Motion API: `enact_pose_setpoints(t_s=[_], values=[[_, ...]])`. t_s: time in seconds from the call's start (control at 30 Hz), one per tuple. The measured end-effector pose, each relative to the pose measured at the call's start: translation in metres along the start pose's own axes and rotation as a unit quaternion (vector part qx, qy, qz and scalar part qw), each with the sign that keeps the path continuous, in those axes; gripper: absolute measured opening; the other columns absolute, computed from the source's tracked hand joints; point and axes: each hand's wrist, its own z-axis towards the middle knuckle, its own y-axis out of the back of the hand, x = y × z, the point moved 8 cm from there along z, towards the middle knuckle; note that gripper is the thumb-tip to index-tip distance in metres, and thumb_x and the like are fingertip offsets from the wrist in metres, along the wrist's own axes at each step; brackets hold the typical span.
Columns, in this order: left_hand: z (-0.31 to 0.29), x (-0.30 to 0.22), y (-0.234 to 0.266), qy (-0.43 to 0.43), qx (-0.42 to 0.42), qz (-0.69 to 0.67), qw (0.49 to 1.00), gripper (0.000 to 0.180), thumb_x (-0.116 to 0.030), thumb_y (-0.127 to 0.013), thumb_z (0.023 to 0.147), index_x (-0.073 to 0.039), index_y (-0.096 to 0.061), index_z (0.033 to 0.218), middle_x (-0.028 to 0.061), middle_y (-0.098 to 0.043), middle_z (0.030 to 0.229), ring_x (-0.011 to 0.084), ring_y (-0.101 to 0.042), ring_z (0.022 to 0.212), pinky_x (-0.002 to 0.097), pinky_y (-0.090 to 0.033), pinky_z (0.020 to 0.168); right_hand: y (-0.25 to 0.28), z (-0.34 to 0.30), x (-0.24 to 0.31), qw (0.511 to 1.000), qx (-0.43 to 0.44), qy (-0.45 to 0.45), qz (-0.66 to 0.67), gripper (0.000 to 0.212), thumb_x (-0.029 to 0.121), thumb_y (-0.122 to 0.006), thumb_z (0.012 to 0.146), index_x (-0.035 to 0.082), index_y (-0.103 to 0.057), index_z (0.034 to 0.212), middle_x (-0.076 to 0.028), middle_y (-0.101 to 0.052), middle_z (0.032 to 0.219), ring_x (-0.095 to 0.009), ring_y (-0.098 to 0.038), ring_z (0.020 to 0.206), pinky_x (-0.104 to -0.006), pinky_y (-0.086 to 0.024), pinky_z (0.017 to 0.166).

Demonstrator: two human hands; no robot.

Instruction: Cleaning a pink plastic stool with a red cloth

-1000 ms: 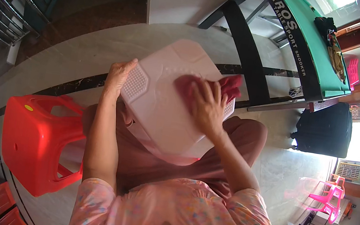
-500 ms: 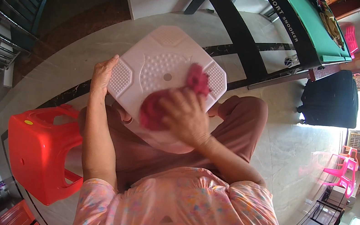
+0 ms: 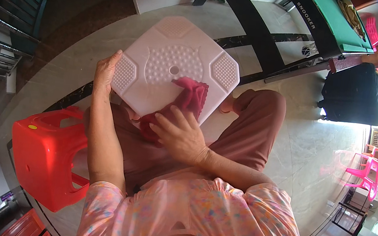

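A pale plastic stool [image 3: 154, 91] is tilted over my lap with its seat facing me. Raised bumps surround a small hole in the seat, and dotted patches mark the corners. My left hand [image 3: 106, 71] grips the stool's left corner, thumb along the rim. Under my right hand [image 3: 181, 135] is a crumpled dark red cloth [image 3: 190, 100], pressed on the seat's near edge. The fingers of that hand are partly spread over the cloth, and one end of it reaches up toward the hole. The stool's legs are hidden from view.
A red plastic stool [image 3: 45, 160] stands on the floor to my left. Ahead is a snooker table [image 3: 326, 21] with black legs. A black suitcase [image 3: 350, 97] and pink plastic chairs [image 3: 363, 174] are off to the right. Metal railings [image 3: 3, 46] line the far left.
My right hand has slid the cloth down and toward me, from the right part of the seat to its near edge. The left hand keeps its grip on the stool.
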Motion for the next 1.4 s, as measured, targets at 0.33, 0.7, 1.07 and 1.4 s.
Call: enact_pose_setpoints(t_s=[0.33, 0.7, 1.07, 1.4], values=[[0.007, 0.004, 0.007, 0.002, 0.004, 0.005, 1.0, 0.035, -0.027, -0.069, 0.077, 0.005, -0.063, 0.091, 0.006, -0.063, 0.082, 0.011, -0.057, 0.069, 0.0236, -0.045, 0.062, 0.046, 0.012, -0.136, 0.973, -0.092, -0.169, -0.125, 0.042, 0.023, -0.063, 0.069, 0.02, -0.058, 0.11, -0.004, -0.047, 0.121, -0.03, -0.038, 0.114, -0.0526, -0.027, 0.092], [0.008, 0.009, 0.014, 0.0, -0.027, 0.027, 0.999, 0.035, -0.028, -0.067, 0.079, 0.005, -0.063, 0.092, 0.0058, -0.063, 0.083, 0.0112, -0.057, 0.071, 0.0243, -0.045, 0.064, -0.002, -0.017, -0.004, 0.999, -0.002, -0.034, -0.031, 0.047, 0.034, -0.064, 0.069, 0.021, -0.056, 0.113, -0.002, -0.044, 0.124, -0.029, -0.037, 0.115, -0.0546, -0.028, 0.091], [0.014, 0.01, 0.022, -0.011, -0.034, -0.005, 0.999, 0.03, -0.026, -0.066, 0.079, 0.003, -0.062, 0.087, 0.0058, -0.061, 0.08, 0.0135, -0.057, 0.068, 0.0263, -0.046, 0.061, 0.044, 0.005, -0.159, 0.942, -0.18, -0.275, -0.068, 0.041, 0.026, -0.058, 0.074, 0.015, -0.057, 0.113, -0.01, -0.043, 0.126, -0.035, -0.035, 0.117, -0.0556, -0.025, 0.095], [-0.104, 0.043, 0.018, 0.034, -0.279, -0.125, 0.951, 0.025, -0.029, -0.044, 0.088, -0.006, -0.054, 0.089, 0.0032, -0.052, 0.082, 0.0119, -0.047, 0.068, 0.0272, -0.039, 0.057, 0.042, -0.005, -0.169, 0.93, -0.23, -0.287, 0.002, 0.036, 0.019, -0.054, 0.079, 0.011, -0.057, 0.114, -0.014, -0.041, 0.127, -0.034, -0.034, 0.117, -0.0422, -0.026, 0.099]])
